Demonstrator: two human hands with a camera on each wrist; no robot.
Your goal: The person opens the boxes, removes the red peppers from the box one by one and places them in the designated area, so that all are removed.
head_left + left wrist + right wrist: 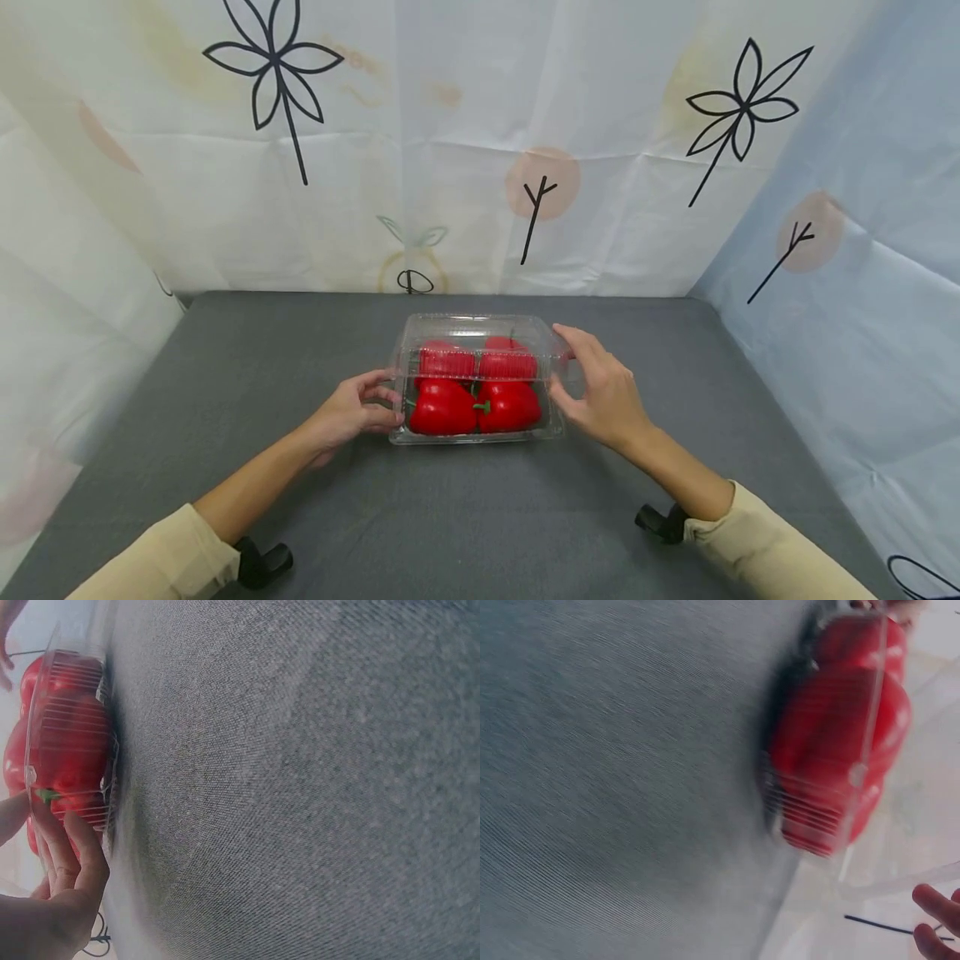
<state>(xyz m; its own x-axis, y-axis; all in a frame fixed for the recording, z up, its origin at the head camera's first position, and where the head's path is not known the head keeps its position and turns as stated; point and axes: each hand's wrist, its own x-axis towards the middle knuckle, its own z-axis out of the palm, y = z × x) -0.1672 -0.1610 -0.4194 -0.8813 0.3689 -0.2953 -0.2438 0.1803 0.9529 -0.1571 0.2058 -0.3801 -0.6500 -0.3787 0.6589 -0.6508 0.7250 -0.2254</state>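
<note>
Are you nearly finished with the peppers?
Looks done: four red peppers sit in the clear box. In hand: the left hand holds its side, the right hand curls round the lid. To do, maybe: press the lid shut, since it looks partly raised.

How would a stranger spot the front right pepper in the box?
On the grey table sits a clear box of four red peppers, in two rows. In the front row, take the one nearest the right hand. That pepper shows below the lid, unlike the back pair, with a green stem between it and its left-hand neighbour.
</note>
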